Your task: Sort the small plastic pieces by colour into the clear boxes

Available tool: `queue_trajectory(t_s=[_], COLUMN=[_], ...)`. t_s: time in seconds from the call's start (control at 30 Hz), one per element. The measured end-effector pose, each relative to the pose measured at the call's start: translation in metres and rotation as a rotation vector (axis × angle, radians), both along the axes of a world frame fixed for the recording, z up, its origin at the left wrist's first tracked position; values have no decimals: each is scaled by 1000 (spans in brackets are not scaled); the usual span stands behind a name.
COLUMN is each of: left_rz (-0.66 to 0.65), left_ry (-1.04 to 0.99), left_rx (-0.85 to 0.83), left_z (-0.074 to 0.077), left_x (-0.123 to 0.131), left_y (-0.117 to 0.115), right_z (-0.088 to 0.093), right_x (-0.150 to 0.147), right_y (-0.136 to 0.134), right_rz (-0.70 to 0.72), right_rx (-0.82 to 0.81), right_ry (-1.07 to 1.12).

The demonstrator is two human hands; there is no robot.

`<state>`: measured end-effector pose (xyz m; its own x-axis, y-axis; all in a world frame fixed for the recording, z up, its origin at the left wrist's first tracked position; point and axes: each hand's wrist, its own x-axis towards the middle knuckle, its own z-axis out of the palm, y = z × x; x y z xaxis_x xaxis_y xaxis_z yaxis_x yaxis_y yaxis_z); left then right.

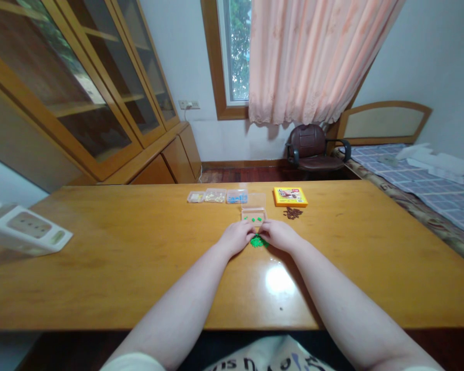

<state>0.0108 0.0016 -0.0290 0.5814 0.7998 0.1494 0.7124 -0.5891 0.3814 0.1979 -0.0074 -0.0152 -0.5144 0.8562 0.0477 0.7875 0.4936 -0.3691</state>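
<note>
Several small green pieces lie in a pile on the wooden table. My left hand rests at the pile's left edge, fingers bent and closed together. From the right, my right hand reaches to the top of the pile, its fingers closed too. What either hand holds is too small to make out. Just beyond them stands a clear plastic box with its lid raised; a few green pieces lie inside.
Clear boxes hold blue pieces, pale pieces and yellowish pieces at the table's back. A yellow box lies behind brown pieces. A white box-shaped object stands at the left on the table.
</note>
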Motion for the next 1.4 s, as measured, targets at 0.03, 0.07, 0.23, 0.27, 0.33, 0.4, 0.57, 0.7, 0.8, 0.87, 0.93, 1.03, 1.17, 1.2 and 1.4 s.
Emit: queue_trajectory(t_s=[0.03,0.07,0.23,0.27,0.33,0.4,0.57,0.7,0.8,0.87,0.93,1.03,1.17,1.2,1.4], left_rz=[-4,-5,30,34,31,12,-8,12,23,31,35,35,25,23,38], left_ry=[-6,-11,-21,-16,0,16,49,53,51,59,70,80,69,66,90], left_rx=[0,-2,-1,-1,-3,-7,-12,-30,-32,-36,-47,-56,-36,-25,47], left_z=[1,2,4,4,3,2,1,1,1,0,1,1,1,0,3], left_x=[0,0,-6,-8,-11,-14,-13,-10,-9,-9,-9,-10,-11,-11,-11], left_y=[0,-1,0,1,2,3,3,2,2,2,2,2,3,3,4], right_z=[-1,-2,-1,-1,0,0,-3,-1,2,3,3,1,-3,-4,-6], right_x=[0,0,1,1,4,6,9,14,20,22,23,23,23,23,25], right_y=[0,1,1,1,2,4,10,11,9,8,7,7,9,9,10], right_rz=[-2,-5,-20,-24,-32,-66,-281,-244,-133,-99,-87,-74,-60,-56,-61], right_rx=[1,0,-9,-9,2,52,208,113,-110,-239,-311,-347,-354,-351,-329], right_ry=[2,6,25,30,55,110,278,253,182,167,170,183,205,209,223])
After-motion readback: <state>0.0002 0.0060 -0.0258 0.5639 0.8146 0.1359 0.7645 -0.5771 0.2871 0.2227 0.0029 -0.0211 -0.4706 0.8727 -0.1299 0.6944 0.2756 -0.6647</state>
